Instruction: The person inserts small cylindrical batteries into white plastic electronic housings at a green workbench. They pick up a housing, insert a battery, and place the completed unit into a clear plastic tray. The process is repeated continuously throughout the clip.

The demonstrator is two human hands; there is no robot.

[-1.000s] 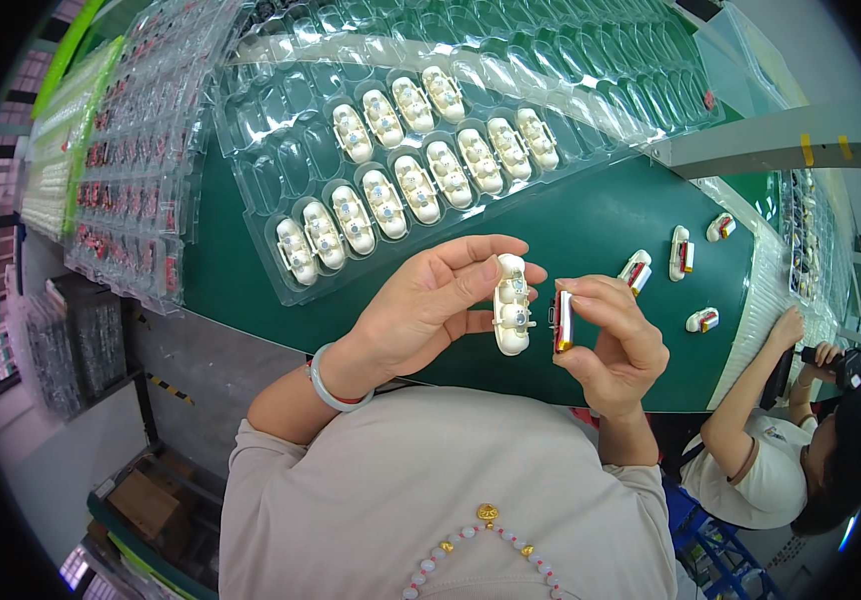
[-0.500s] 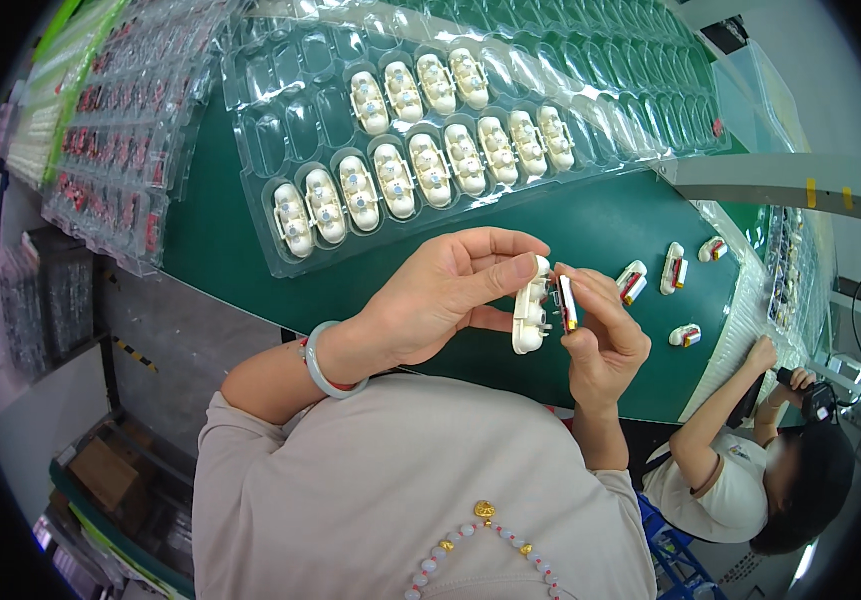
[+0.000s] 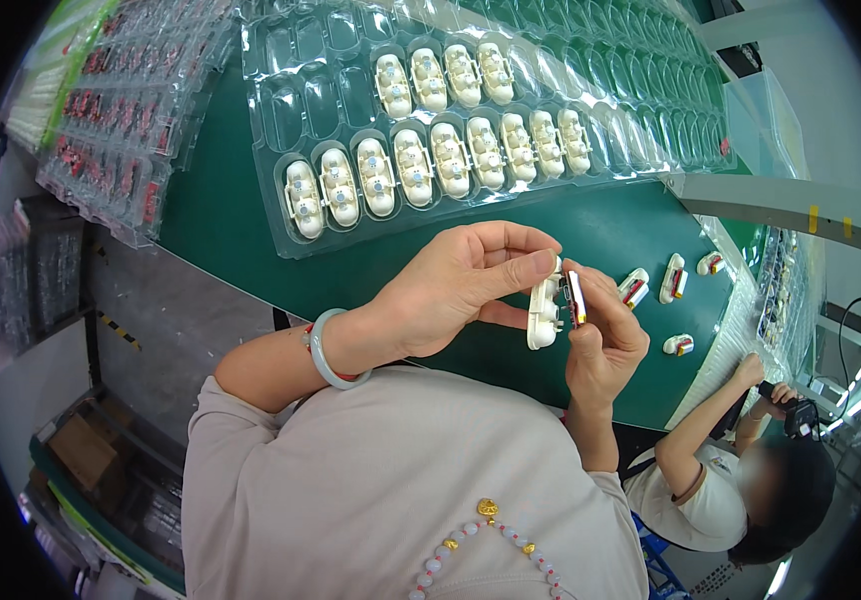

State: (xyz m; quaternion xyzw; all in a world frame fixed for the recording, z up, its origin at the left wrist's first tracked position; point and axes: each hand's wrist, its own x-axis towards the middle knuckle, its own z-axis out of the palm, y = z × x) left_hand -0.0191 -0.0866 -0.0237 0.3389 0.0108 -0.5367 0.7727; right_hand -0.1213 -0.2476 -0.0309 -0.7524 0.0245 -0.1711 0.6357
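A white oval shell [image 3: 543, 312] is held upright by the left hand [image 3: 456, 285] near the middle of the frame. The fingers [image 3: 511, 268] of that hand are closed around its top and side. A small red and white piece [image 3: 577, 298] is pinched in the closed fingers of the right hand [image 3: 603, 345]. It is pressed right against the shell.

A clear plastic tray [image 3: 281, 80] is laid on the green bench [image 3: 221, 230] in the upper part of the frame. Many of its oval pockets are filled with white shells [image 3: 416, 165], set in two rows. The pockets at the tray's left end and along the top are bare.

More trays with small red parts [image 3: 116, 130] are stacked at the upper left.

Four loose red and white pieces [image 3: 673, 278] are seen on the bench to the right of the hands, well apart from the big tray.

A pale green bangle [image 3: 323, 350] is worn on the left wrist. Another person [image 3: 731, 480] is seen at the lower right, with a dark tool [image 3: 801, 415] held in the hands.
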